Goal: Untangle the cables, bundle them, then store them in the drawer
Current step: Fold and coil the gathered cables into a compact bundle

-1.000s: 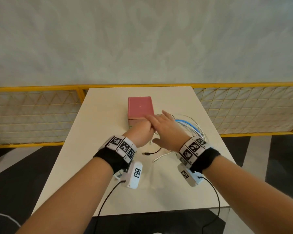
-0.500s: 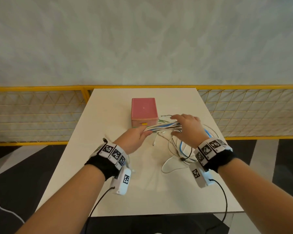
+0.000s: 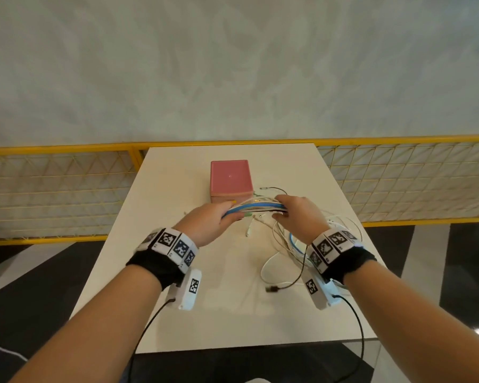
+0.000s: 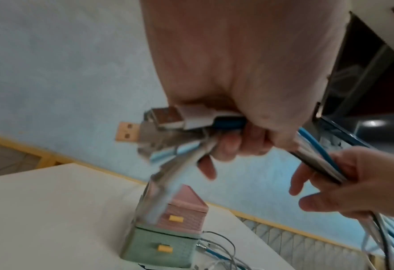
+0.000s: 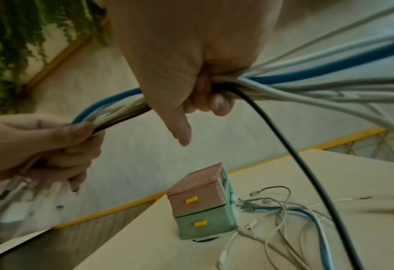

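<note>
A bunch of blue, white and black cables (image 3: 256, 208) is stretched level between both hands above the table. My left hand (image 3: 219, 217) grips the plug end, with USB plugs (image 4: 165, 118) sticking out past the fist. My right hand (image 3: 293, 214) grips the same bunch (image 5: 112, 107) a little to the right, its index finger pointing down. Loose loops (image 3: 285, 261) hang from the right hand onto the table. The small drawer box (image 3: 231, 178) has a pink top drawer (image 5: 198, 199) and a green lower drawer (image 5: 202, 224), both closed, with yellow handles.
The white table (image 3: 205, 313) ends at a yellow mesh railing (image 3: 53, 189) on the far side. More cable ends (image 5: 272, 206) lie on the table right of the box. A black USB plug (image 3: 271, 289) lies near my right wrist.
Both hands have lifted from the table and drawn apart, pulling the cable bunch straight between them. The right hand has slid to the right along the cables.
</note>
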`<state>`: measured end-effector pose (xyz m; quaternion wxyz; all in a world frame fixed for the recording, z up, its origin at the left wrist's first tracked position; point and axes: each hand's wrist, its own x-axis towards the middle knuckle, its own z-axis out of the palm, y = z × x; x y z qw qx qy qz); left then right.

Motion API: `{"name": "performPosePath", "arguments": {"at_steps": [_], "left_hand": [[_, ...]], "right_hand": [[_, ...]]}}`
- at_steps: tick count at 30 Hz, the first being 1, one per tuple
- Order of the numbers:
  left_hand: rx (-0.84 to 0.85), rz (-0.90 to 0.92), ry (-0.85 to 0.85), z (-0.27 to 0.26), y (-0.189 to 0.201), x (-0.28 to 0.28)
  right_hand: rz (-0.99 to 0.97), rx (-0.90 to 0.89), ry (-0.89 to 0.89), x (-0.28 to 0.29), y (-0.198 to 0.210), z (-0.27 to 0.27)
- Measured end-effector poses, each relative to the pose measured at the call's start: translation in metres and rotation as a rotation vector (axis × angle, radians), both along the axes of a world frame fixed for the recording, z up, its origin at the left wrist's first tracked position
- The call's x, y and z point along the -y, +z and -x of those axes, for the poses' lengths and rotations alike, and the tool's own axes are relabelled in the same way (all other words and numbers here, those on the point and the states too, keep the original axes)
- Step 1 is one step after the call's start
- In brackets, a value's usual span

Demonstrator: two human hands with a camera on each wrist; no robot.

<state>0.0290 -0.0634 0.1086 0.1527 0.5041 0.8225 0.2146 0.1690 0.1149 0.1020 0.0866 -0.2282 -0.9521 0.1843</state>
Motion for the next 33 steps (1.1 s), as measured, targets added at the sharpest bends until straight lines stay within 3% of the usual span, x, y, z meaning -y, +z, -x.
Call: {"name": "performPosePath", "arguments": {"at_steps": [3, 7, 11, 13, 17, 21, 24, 26, 30, 33], "left_hand": [[-0.074, -0.011, 0.023, -0.009, 0.005, -0.005], [-0.193, 0.02, -0.051, -0.023, 0.022, -0.019], [-0.131, 0.109, -0.113, -0.019, 0.042, -0.015], [-0.184, 0.171, -0.121, -0.015, 0.049, -0.007], [-0.448, 0.352, -0.16, -0.02, 0.054, -0.013], [-0.519, 0.417, -0.176, -0.034, 0.057, -0.021], [-0.494, 0.353, -0.152, -0.041, 0.063, -0.023], [-0.416, 0.302, -0.161, -0.041, 0.074, -0.021], [-0.141, 0.147, -0.157, -0.034, 0.096, -0.011], [-0.131, 0.129, -0.18, -0.037, 0.094, -0.011]], "right_hand": [[-0.108, -0.068, 0.026, 0.011, 0.0, 0.004], [-0.213, -0.201, 0.281, 0.038, 0.001, 0.019], [-0.323, -0.198, 0.271, 0.038, 0.008, 0.016], [-0.37, -0.148, 0.227, 0.032, 0.008, 0.013], [-0.509, 0.139, 0.233, 0.043, -0.005, 0.011], [-0.367, 0.112, 0.255, 0.052, -0.005, 0.009], [-0.014, -0.076, 0.174, 0.06, 0.006, 0.016], [0.141, -0.152, 0.103, 0.066, 0.008, 0.017], [0.253, -0.213, -0.054, 0.063, 0.007, 0.01], [0.281, -0.237, -0.042, 0.069, 0.012, 0.008]]}}
